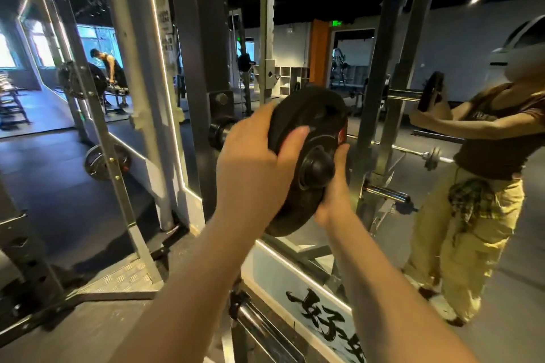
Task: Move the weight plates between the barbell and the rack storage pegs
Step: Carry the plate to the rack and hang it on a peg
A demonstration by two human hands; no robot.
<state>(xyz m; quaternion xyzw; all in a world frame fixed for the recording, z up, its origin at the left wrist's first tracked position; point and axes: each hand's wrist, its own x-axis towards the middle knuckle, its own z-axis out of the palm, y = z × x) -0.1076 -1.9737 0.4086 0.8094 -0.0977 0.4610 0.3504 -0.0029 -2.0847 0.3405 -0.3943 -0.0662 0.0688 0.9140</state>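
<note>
A black round weight plate is upright at the centre of the head view, threaded on a rod whose black end cap shows through its hole. My left hand grips the plate's left rim, fingers curled over its face. My right hand holds the lower right rim from below, its thumb beside the end cap. Behind the plate, a black collar and sleeve stick out from the grey rack upright. A bare chrome peg projects at the lower right. The mirror shows a person holding a plate on a bar.
A mirror wall stands ahead, with a reflected person on the right. Another plate hangs on a rack at the left. A low board with painted characters sits below my arms. Grey rack posts and a steel floor plate are at the lower left.
</note>
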